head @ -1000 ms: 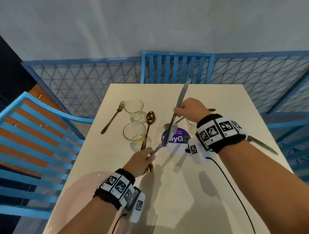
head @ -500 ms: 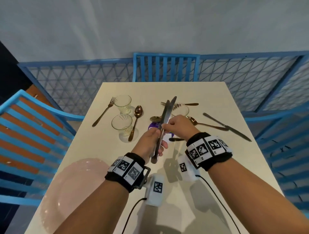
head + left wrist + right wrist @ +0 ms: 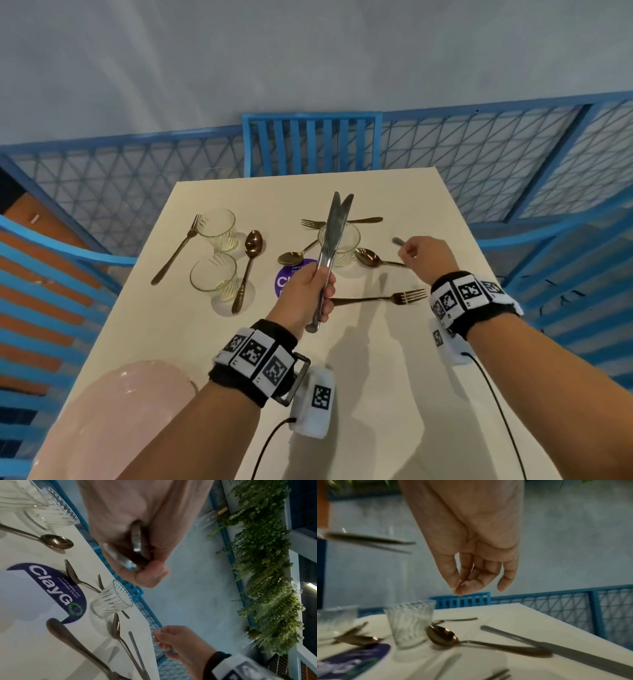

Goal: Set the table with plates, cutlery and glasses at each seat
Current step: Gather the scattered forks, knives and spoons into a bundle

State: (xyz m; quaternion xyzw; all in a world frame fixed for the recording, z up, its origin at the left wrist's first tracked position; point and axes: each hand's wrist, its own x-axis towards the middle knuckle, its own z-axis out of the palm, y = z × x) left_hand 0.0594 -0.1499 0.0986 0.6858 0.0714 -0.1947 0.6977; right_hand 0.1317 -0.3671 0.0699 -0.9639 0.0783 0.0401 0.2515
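Observation:
My left hand grips two silver knives by their handles, blades pointing up and away over the table's middle. Their handle ends show inside the fist. My right hand hovers at the right, fingers loosely curled and holding nothing. It hangs just above a third silver knife lying on the table, whose end shows past the knuckles. A pink plate sits at the near left corner. Three ribbed glasses stand mid-table.
Bronze forks and spoons lie scattered round a purple sticker on the cream table. Blue chairs stand at the far end, left and right.
My right hand has let go of the knives and moved right, over the knife on the table. The left hand now holds both knives alone.

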